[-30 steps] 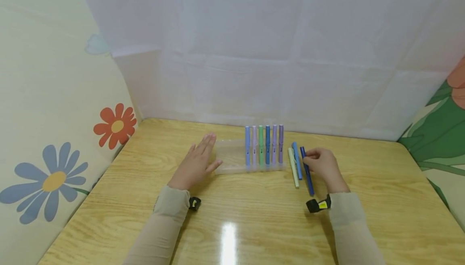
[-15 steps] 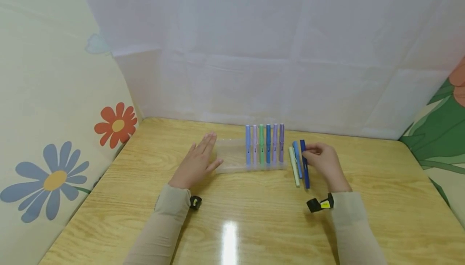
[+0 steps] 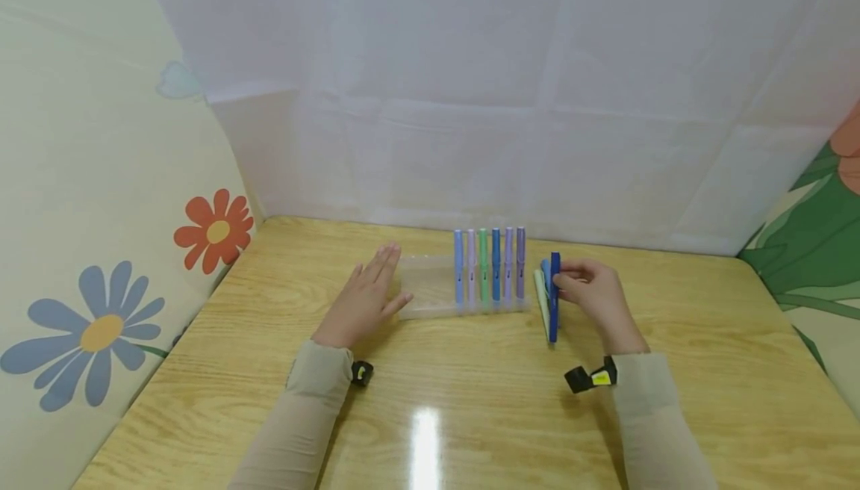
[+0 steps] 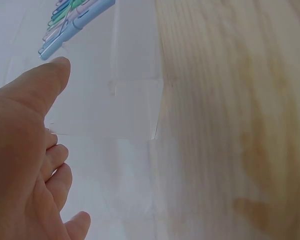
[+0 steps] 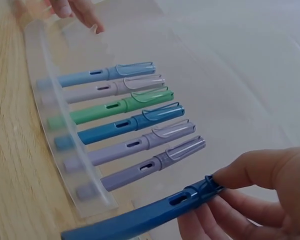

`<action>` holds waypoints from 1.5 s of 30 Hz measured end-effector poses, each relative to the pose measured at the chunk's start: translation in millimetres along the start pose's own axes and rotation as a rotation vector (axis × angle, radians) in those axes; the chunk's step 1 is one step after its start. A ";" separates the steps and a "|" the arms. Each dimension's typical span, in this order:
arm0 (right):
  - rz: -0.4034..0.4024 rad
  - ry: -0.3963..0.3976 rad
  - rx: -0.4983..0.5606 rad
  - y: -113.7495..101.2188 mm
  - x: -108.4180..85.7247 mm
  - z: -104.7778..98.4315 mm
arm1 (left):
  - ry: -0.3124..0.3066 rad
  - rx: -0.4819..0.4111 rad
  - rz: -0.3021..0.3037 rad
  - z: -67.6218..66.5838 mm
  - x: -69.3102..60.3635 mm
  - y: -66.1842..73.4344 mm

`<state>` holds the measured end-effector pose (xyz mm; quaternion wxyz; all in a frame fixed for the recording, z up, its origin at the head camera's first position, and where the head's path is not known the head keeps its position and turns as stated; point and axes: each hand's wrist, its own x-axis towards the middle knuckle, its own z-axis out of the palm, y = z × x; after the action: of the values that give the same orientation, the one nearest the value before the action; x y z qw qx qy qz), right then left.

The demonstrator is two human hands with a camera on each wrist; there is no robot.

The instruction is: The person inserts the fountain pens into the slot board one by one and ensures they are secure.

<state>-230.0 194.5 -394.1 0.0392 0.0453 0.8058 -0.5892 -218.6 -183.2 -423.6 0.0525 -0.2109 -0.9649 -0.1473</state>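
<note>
A clear holder (image 3: 430, 284) stands on the table with several pens upright side by side in its right part, from light blue (image 3: 459, 270) to dark purple (image 3: 520, 266). My right hand (image 3: 596, 299) pinches a dark blue pen (image 3: 554, 299) near its clip end, as the right wrist view shows (image 5: 140, 217). Behind that pen lie a light green pen (image 3: 541, 296) and a lighter blue pen, partly hidden. My left hand (image 3: 363, 299) rests with extended fingers at the holder's left end, its thumb near the front edge; in the left wrist view the hand (image 4: 30, 150) is beside the holder (image 4: 105, 105).
The wooden table (image 3: 470, 385) reaches a pale cloth (image 3: 470, 139) hanging behind it. Flower-patterned fabric (image 3: 101, 337) stands at the left, and more patterned fabric (image 3: 820, 258) at the right. Both wrists wear small black devices.
My right hand has moved the dark blue pen left and slightly back, turning it more upright in view, so that it now overlaps the lighter blue pen. My left hand has stayed in place.
</note>
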 end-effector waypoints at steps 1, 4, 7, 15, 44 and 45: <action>-0.005 0.002 0.013 -0.6 -0.2 0.8 | 0.000 0.000 -0.001 0.0 0.2 -0.3; -0.020 0.004 0.050 -2.0 -1.3 3.2 | 0.004 0.001 -0.002 -0.2 0.6 -0.6; -0.041 0.001 0.081 -3.5 -2.3 6.5 | 0.007 0.006 -0.004 -0.4 0.9 -0.7; -0.063 0.040 0.177 -6.9 -3.8 19.3 | 0.013 0.034 -0.009 -0.2 0.6 -1.4; -0.262 0.083 0.338 -26.5 2.0 91.4 | 0.053 0.057 -0.005 -3.1 -2.2 -0.2; -0.269 0.084 0.333 -27.8 2.4 93.5 | 0.055 0.059 -0.005 -3.3 -2.0 -0.4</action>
<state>-234.8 97.1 -396.4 -0.0813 -0.0321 0.6972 -0.7115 -216.8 -185.4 -420.9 0.0850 -0.2025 -0.9676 -0.1247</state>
